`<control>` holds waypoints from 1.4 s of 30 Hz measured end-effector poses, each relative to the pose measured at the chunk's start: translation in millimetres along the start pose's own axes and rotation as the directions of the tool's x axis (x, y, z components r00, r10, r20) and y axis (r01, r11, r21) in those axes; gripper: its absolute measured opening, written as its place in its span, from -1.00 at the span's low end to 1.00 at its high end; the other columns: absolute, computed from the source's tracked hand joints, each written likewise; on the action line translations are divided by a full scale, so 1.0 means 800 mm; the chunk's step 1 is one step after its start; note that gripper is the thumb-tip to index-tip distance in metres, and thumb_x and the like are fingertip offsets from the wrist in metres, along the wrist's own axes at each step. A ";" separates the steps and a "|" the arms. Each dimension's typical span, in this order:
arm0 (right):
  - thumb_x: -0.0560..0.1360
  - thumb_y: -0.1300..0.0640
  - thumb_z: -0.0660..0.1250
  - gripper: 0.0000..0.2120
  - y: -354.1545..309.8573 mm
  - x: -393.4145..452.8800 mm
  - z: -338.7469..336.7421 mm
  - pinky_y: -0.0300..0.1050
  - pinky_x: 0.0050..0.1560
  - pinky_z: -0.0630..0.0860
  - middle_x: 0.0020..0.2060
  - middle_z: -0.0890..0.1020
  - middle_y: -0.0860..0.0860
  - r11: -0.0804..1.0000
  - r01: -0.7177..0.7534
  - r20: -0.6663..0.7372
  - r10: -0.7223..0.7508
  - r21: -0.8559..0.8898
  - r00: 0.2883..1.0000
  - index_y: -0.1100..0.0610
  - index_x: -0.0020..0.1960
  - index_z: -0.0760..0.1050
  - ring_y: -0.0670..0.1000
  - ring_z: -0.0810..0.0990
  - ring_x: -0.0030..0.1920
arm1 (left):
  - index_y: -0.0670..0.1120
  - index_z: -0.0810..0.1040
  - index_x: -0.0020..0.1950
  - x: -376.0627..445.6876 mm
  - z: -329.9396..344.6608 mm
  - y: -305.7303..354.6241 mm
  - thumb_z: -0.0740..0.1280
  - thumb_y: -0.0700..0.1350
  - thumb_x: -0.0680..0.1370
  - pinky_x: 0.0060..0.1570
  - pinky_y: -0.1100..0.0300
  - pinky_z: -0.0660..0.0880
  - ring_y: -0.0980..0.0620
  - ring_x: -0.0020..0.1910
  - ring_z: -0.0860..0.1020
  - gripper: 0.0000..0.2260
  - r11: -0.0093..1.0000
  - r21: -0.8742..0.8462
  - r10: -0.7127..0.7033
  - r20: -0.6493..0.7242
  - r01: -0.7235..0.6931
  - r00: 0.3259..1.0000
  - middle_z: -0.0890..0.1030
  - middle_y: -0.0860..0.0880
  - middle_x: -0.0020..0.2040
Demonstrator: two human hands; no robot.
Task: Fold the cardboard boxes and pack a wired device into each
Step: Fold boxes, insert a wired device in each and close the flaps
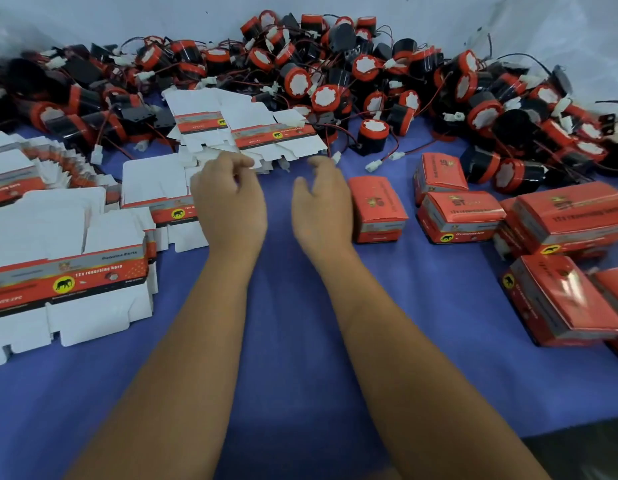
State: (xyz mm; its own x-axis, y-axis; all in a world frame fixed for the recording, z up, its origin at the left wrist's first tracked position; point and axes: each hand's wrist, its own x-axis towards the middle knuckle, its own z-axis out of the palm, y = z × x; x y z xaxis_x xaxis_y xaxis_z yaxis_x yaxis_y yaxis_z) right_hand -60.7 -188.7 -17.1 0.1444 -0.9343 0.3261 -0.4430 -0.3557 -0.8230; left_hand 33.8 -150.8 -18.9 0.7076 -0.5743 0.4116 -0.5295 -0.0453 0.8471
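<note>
Both bare forearms reach out over the blue cloth-covered table (300, 358), and everything else sits around that cloth. Left hand (229, 199) has its fingers loosely curled with nothing in them, fingertips just at the near edge of a loose stack of flat white-and-red unfolded cardboard boxes (266, 133) toward the middle-back of the cloth. Right hand (321, 202) hangs relaxed and holds nothing too, just beside a folded red cardboard box (376, 209). More folded red boxes (560, 216) are clustered along the cloth's right side, a bit blurry. On the left side there's a big spread of flat box blanks with a yellow elephant logo (65, 282). Along the far edge, against the white backdrop (92, 19), is a huge pile of black-and-red round wired devices (366, 67), wires tangled with white connectors.
</note>
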 end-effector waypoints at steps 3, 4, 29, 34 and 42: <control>0.54 0.23 0.22 -0.62 0.021 0.019 -0.024 0.08 0.24 0.40 0.23 0.51 0.12 0.985 -0.172 -0.121 0.174 0.026 0.977 0.20 0.35 0.40 0.14 0.45 0.23 | 0.06 0.57 0.21 -0.003 0.005 -0.005 0.20 -0.05 0.56 0.46 -0.32 -0.10 -0.18 0.57 0.09 -0.74 0.855 0.518 -0.111 0.209 -0.014 0.972 0.35 -0.09 0.47; 0.53 0.24 0.22 -0.62 0.027 0.024 -0.029 0.02 0.24 0.39 0.24 0.50 0.11 0.977 -0.205 -0.151 0.211 0.053 0.966 0.21 0.35 0.40 0.12 0.44 0.24 | 0.09 0.56 0.23 -0.004 0.007 -0.004 0.20 -0.05 0.58 0.43 -0.38 -0.19 -0.17 0.58 0.08 -0.73 0.838 0.546 -0.157 0.261 -0.012 0.953 0.30 -0.08 0.50; 0.48 0.25 0.43 -0.72 0.009 0.015 -0.011 -0.14 -0.13 0.50 -0.29 0.57 0.03 0.944 -0.084 0.231 0.009 0.319 0.973 0.12 0.19 0.56 -0.08 0.49 -0.26 | 0.04 0.62 0.05 0.000 0.001 0.004 0.18 -0.18 0.49 0.09 0.13 0.19 -0.05 0.24 0.40 -0.73 0.983 0.179 -0.008 -0.163 0.038 0.987 0.50 0.02 0.21; 0.56 0.28 0.34 -0.93 0.017 0.024 -0.033 -0.06 -0.07 0.57 -0.16 0.63 0.06 0.795 -0.217 0.112 0.187 0.567 0.976 0.14 -0.02 0.58 -0.01 0.56 -0.11 | -0.05 0.55 0.19 -0.001 -0.003 0.008 0.22 -0.20 0.47 0.31 0.12 0.27 -0.07 0.38 0.34 -0.68 1.000 0.012 0.010 -0.233 -0.008 0.972 0.41 -0.06 0.37; 0.54 0.24 0.35 -0.70 0.030 0.031 -0.039 -0.33 -0.20 0.51 -0.08 0.63 0.00 0.890 -0.197 0.046 0.196 0.411 0.979 0.09 0.25 0.48 -0.16 0.57 -0.17 | 0.13 0.25 0.51 -0.004 0.010 0.000 0.28 -0.37 0.46 0.18 0.32 0.50 0.12 0.30 0.45 -0.30 0.920 -0.360 -0.035 0.315 0.154 0.948 0.34 0.02 0.47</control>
State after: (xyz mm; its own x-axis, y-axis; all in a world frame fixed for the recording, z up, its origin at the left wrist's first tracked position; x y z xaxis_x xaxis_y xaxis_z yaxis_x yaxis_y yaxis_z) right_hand -95.2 -219.3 -14.4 0.0949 -0.9861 0.1366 -0.0586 -0.1425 -0.9881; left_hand 27.5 -155.4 -23.3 0.5424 -0.8007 0.2545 -0.2098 0.1643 0.9639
